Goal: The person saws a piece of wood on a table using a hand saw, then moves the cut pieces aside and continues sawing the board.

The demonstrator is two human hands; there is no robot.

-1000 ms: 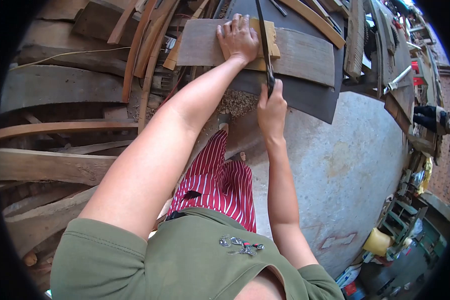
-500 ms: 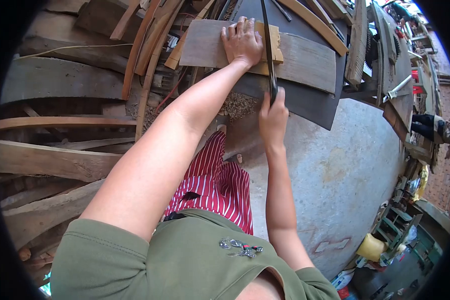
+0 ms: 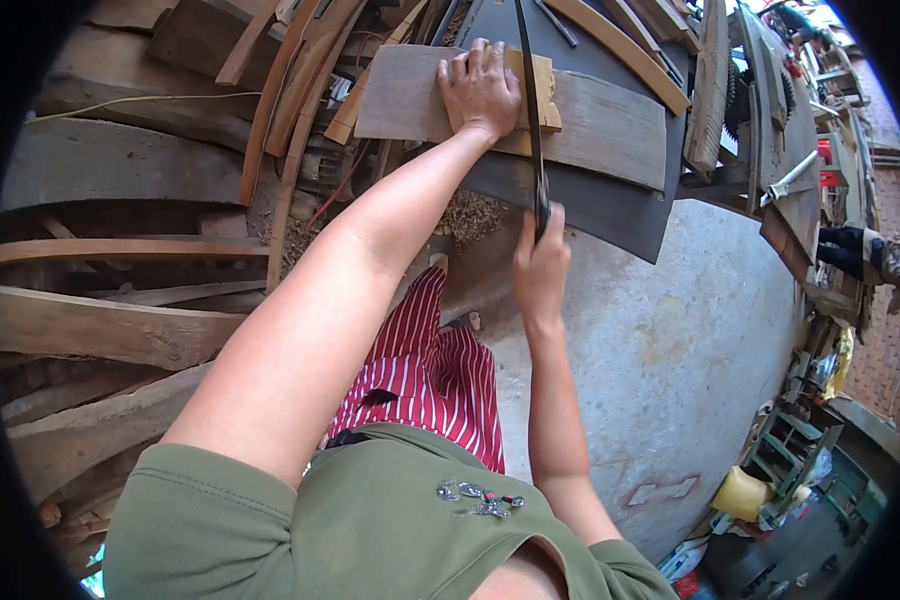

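Note:
My left hand (image 3: 480,92) lies flat with its fingers spread, pressing on a short yellowish wood block (image 3: 545,95). Under the block is a wide grey-brown board (image 3: 610,125), which rests on a dark flat surface (image 3: 610,215). In my closed right hand (image 3: 542,262) is the handle of a handsaw (image 3: 533,110). Its long dark blade runs away from me across the block, just right of my left hand. Where the teeth meet the wood is too fine to make out.
Stacked planks (image 3: 110,320) and curved wooden strips (image 3: 288,110) crowd the left side. Wood shavings (image 3: 475,215) lie below the work surface. A concrete floor (image 3: 670,340) stretches to the right. A yellow container (image 3: 742,494) stands lower right, and another person's dark-clothed leg (image 3: 842,240) shows at far right.
My right hand has drawn the handsaw back toward me, a little down in view. My left hand stays on the block; the whole view has shifted slightly.

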